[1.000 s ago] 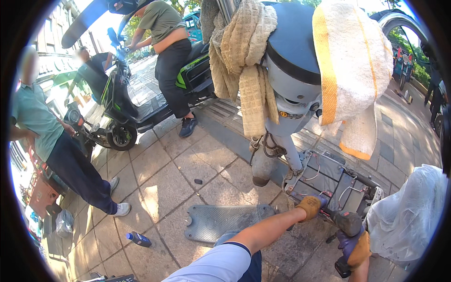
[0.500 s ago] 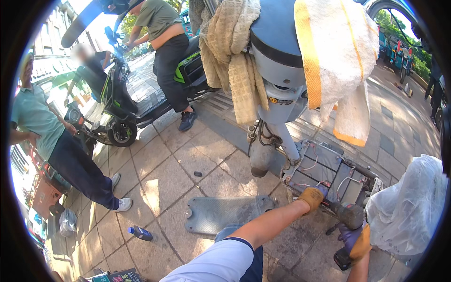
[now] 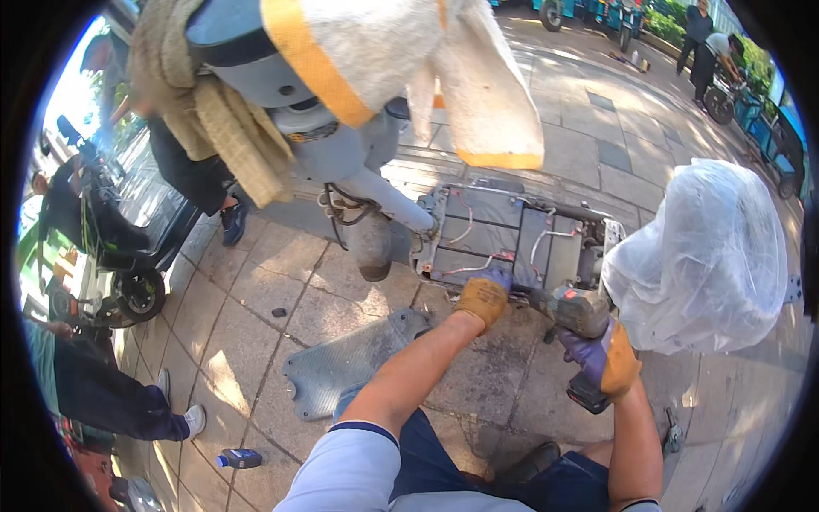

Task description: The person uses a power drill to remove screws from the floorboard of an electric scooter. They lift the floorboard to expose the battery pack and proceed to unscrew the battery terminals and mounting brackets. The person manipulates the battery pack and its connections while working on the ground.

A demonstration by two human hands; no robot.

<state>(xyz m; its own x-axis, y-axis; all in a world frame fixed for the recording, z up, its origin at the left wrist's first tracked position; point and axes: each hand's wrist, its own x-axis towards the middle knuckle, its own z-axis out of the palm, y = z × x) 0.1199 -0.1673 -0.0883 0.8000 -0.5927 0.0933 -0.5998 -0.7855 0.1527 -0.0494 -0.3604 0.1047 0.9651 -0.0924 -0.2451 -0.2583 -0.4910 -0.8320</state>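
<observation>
In a brown and purple work glove, my right hand [image 3: 612, 358] grips the handle of a cordless power driver [image 3: 580, 312]. The driver's nose points left along the near side of an uncovered scooter deck frame [image 3: 431, 247]. My gloved left hand [image 3: 483, 300] is closed at that near edge, by the driver's tip; what its fingers hold is hidden. Dark battery blocks [image 3: 482, 220] with red and white wires lie inside the frame. A ridged grey footboard [image 3: 345, 363] rests on the paving, left of my left forearm.
Towels [image 3: 333, 51] drape over the scooter's front. Plastic wrap covers the seat [image 3: 699, 256] at right. A dark bottle [image 3: 241, 458] and a small black piece [image 3: 279, 312] lie on the paving. People stand at left beside another scooter [image 3: 128, 294]; others are far right.
My view has swung right, so the scooter and both hands appear farther left. The driver stays in my right hand at the frame's near side, and my left hand remains by its tip.
</observation>
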